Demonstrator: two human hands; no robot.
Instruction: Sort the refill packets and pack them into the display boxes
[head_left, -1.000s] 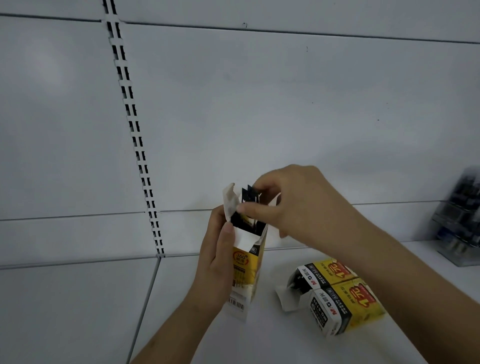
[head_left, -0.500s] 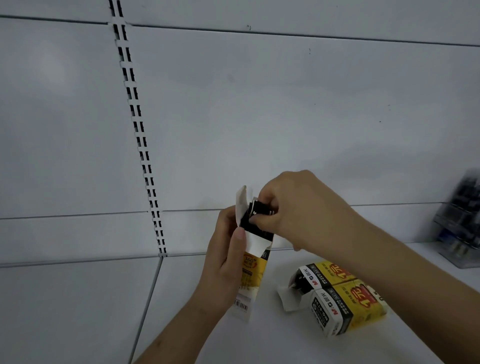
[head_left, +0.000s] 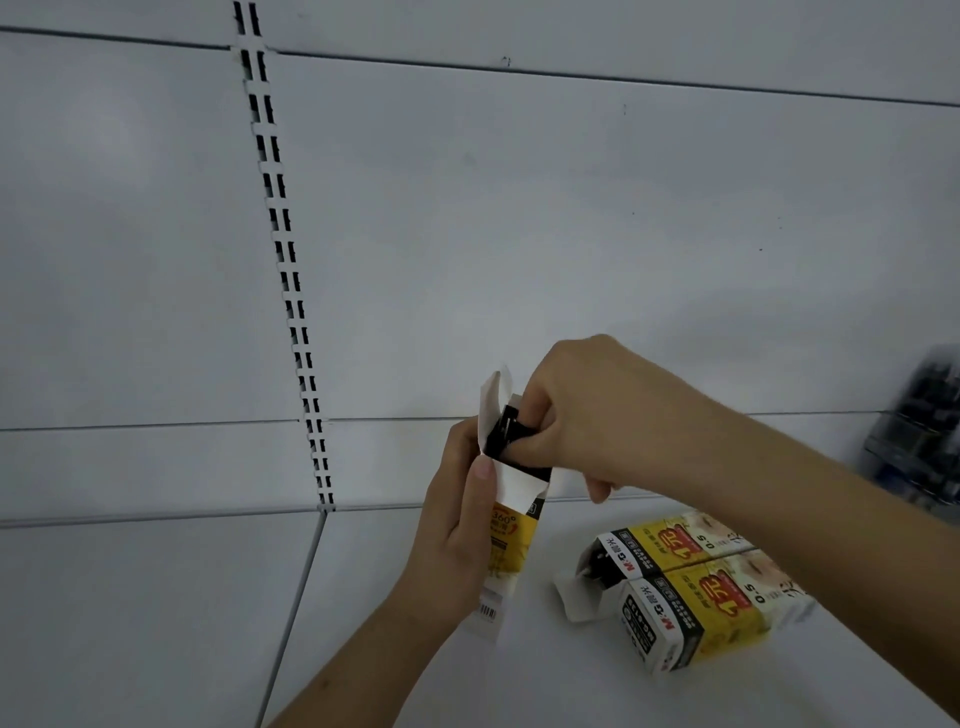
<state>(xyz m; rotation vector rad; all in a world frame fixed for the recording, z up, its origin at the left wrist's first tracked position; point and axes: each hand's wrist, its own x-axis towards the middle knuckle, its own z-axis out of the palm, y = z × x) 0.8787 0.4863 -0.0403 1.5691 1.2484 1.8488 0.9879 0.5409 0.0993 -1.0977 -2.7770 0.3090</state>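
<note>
My left hand (head_left: 457, 525) grips a tall yellow, white and black display box (head_left: 511, 545), held upright above the shelf with its white top flap (head_left: 493, 410) open. At the box's mouth my right hand (head_left: 587, 415) pinches black refill packets (head_left: 506, 434), which sit mostly inside; only their tops show. Two more yellow and black boxes lie on their sides on the shelf to the right: the rear box (head_left: 670, 545) has its end flap open with dark contents showing, the front box (head_left: 696, 613) is closed.
A white shelf (head_left: 389, 649) runs under the boxes, backed by white wall panels with a slotted upright strip (head_left: 296, 312). A clear plastic display holder with dark items (head_left: 924, 431) stands at the far right edge.
The black packets have gone lower into the upright box, and my right hand has come down onto its mouth. The view has shifted slightly.
</note>
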